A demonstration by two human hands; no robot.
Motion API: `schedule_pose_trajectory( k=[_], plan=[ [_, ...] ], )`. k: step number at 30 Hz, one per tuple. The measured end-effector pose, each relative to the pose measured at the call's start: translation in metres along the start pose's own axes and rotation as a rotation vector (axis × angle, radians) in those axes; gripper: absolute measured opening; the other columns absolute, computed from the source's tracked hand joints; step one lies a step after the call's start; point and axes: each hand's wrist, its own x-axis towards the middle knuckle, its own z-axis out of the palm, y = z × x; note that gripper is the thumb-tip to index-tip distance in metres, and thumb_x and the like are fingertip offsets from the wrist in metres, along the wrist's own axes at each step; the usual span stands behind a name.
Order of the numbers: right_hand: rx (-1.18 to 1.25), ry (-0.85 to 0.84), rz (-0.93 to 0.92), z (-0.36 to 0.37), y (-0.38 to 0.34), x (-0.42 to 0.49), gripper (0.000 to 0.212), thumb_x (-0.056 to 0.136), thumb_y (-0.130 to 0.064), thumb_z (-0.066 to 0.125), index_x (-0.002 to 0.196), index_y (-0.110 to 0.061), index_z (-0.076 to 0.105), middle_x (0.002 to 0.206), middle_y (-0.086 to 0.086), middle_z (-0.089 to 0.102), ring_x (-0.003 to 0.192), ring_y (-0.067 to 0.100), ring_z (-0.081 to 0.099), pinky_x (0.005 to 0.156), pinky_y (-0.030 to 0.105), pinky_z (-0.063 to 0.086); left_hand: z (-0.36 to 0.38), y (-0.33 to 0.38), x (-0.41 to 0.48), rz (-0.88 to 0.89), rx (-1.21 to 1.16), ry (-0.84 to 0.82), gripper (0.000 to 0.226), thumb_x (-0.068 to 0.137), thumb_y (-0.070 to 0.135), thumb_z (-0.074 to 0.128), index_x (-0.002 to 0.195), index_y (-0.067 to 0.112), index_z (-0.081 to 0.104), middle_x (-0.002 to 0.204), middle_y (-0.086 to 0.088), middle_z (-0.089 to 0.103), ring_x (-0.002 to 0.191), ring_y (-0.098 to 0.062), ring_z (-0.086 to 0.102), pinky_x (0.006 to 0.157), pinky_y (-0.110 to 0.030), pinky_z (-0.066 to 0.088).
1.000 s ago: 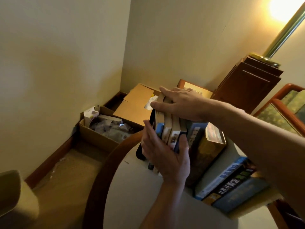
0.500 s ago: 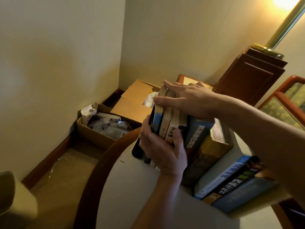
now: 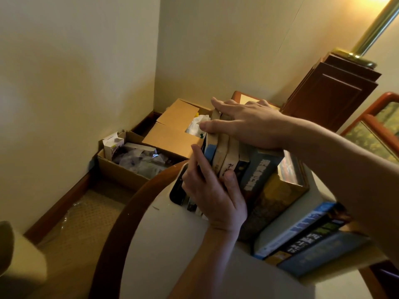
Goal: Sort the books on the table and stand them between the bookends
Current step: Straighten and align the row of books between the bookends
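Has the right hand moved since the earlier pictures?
No: the right hand still rests atop the standing books, thumb tip beside the open cardboard box, as before.

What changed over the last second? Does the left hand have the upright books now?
The left hand closed in from an open palm before the spines and now grips the thin upright books, thumb across the spines, fingers on their left side by the bookend. The right hand stayed flat on top of them. The stack lying at the right did not move.
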Motion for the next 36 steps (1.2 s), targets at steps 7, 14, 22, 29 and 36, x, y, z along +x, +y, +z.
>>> schedule_pose_trajectory(
  k=[7, 14, 22, 29, 36],
  plan=[
    [-0.04, 0.001, 0.014, 0.003, 0.004, -0.002, 0.094, 0.079, -0.089, 0.013, 0.158, -0.039, 0.003, 0.165, -0.001, 0.021, 0.147, 0.03, 0.026, 0.113, 0.053, 0.019, 0.001, -0.005, 0.002, 0.031, -0.009, 0.011, 0.06, 0.105, 0.05, 0.015, 0.153, 0.015, 0.024, 0.131, -0.018, 0.055, 0.109, -0.025, 0.052, 0.09, -0.038, 0.043],
    [-0.023, 0.0, 0.037, 0.003, 0.002, -0.001, 0.092, 0.081, -0.09, 0.014, 0.158, -0.04, 0.005, 0.164, 0.0, 0.025, 0.145, 0.032, 0.029, 0.112, 0.053, 0.019, -0.001, -0.009, 0.003, 0.043, -0.02, -0.002, 0.056, 0.107, 0.046, 0.019, 0.152, 0.014, 0.027, 0.134, -0.017, 0.055, 0.111, -0.025, 0.051, 0.091, -0.041, 0.042],
    [-0.03, 0.018, 0.037, 0.001, -0.003, -0.008, 0.083, 0.086, -0.084, 0.015, 0.158, -0.042, 0.004, 0.164, -0.001, 0.025, 0.145, 0.031, 0.029, 0.112, 0.051, 0.018, 0.005, 0.002, -0.006, -0.025, -0.003, 0.017, 0.049, 0.108, 0.039, 0.021, 0.153, 0.019, 0.026, 0.142, -0.014, 0.049, 0.125, -0.018, 0.045, 0.102, -0.038, 0.034],
    [0.028, 0.041, 0.066, 0.004, -0.003, -0.007, 0.081, 0.088, -0.083, 0.02, 0.157, -0.043, 0.012, 0.162, 0.0, 0.03, 0.146, 0.033, 0.028, 0.113, 0.053, 0.017, 0.008, -0.002, -0.004, -0.019, -0.008, 0.047, 0.049, 0.108, 0.038, 0.021, 0.152, 0.018, 0.029, 0.139, -0.013, 0.051, 0.115, -0.028, 0.053, 0.093, -0.048, 0.041],
    [0.273, 0.141, 0.046, -0.002, 0.003, -0.018, 0.079, 0.088, -0.08, 0.032, 0.156, -0.041, 0.022, 0.164, 0.0, 0.024, 0.149, 0.031, 0.023, 0.119, 0.057, 0.02, -0.005, 0.008, -0.005, -0.066, -0.014, -0.047, 0.061, 0.103, 0.054, 0.028, 0.154, 0.022, 0.026, 0.147, -0.015, 0.041, 0.132, -0.027, 0.042, 0.106, -0.054, 0.035]
  ],
)
